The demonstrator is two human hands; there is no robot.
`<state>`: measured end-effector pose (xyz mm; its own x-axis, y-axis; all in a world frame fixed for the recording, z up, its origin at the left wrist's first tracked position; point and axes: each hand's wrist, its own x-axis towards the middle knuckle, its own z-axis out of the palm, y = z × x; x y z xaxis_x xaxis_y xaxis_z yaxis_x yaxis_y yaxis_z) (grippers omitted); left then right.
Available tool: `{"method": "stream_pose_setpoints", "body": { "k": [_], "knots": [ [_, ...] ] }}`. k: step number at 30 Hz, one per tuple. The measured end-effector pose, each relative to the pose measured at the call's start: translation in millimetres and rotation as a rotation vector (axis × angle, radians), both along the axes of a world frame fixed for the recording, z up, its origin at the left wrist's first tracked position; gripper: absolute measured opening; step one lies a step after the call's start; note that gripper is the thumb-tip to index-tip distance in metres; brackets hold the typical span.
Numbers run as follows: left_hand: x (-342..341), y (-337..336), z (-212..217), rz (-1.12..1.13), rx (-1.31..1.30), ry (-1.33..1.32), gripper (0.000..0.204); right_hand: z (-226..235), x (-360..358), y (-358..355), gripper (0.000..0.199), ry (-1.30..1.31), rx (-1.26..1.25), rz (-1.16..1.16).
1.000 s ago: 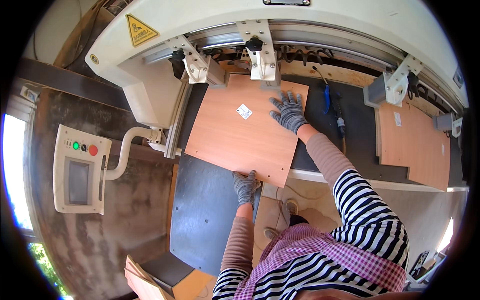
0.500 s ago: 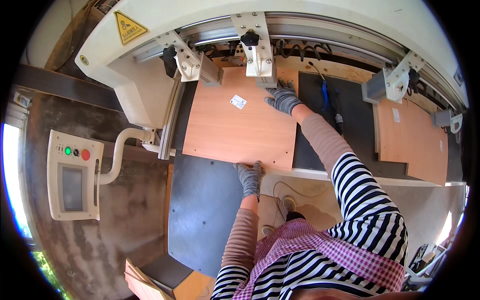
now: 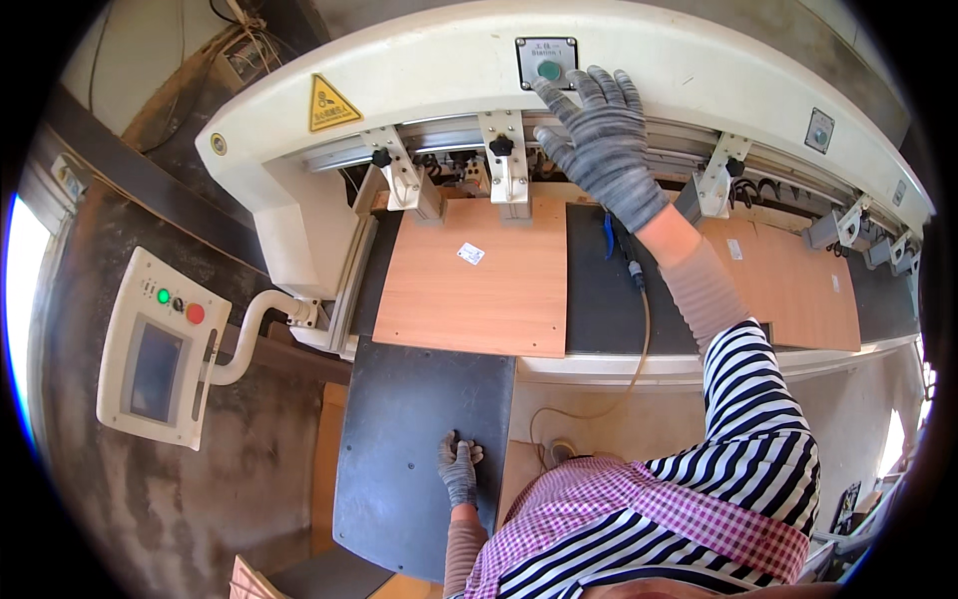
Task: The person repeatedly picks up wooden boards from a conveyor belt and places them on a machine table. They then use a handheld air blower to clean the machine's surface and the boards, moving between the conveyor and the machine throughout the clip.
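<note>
My right hand (image 3: pixel 606 145), in a grey striped knit glove, is raised at the machine's white beam (image 3: pixel 439 60). Its fingers are spread, with the fingertips beside a round green button (image 3: pixel 549 70) on a small plate; whether one touches it I cannot tell. On the black bed below lies a wood-grain panel (image 3: pixel 469 290) with a small white label and holes along its near edge. Two clamps (image 3: pixel 512 195) stand over its far edge. Gloved alike, my left hand (image 3: pixel 459 467) rests over the dark side table (image 3: pixel 399 419), fingers loosely apart and holding nothing.
At left a control panel (image 3: pixel 160 349) with a screen and buttons hangs on a curved white arm. Further wood-grain panels (image 3: pixel 788 290) lie at right under more clamps. A blue-handled air gun (image 3: pixel 611 237) with a hose lies between. Boards (image 3: pixel 254 579) stand at lower left.
My right hand has left the panel's far edge and risen to the green button. My left hand has let go of the near edge and drawn back over the side table. The view has shifted.
</note>
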<state>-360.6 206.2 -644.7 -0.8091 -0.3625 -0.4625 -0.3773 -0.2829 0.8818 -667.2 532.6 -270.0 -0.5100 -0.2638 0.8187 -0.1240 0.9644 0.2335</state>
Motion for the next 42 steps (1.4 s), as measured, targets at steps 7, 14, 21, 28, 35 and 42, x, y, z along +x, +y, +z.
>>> {"method": "stream_pose_setpoints", "body": {
  "k": [7,14,21,28,35,42],
  "knots": [
    [5,-5,-7,0.021,0.067,-0.014,0.037,7,-14,-4,0.047,-0.073,-0.044,-0.076],
    [7,3,-5,0.073,-0.038,-0.013,0.035,-200,24,86,0.059,-0.910,-0.554,-0.301],
    [6,22,4,0.112,-0.197,-0.036,0.029,-332,33,137,0.067,-0.907,-0.819,-0.560],
    [5,39,-2,0.152,-0.297,-0.032,0.028,-320,223,138,0.040,-1.249,-2.356,0.606],
    [2,46,-14,0.104,-0.235,0.072,0.029,-311,350,191,0.035,-0.239,-2.782,1.415],
    [10,52,-25,0.065,-0.168,0.173,0.032,-330,461,272,0.014,0.270,-2.575,0.306]
  ]
}}
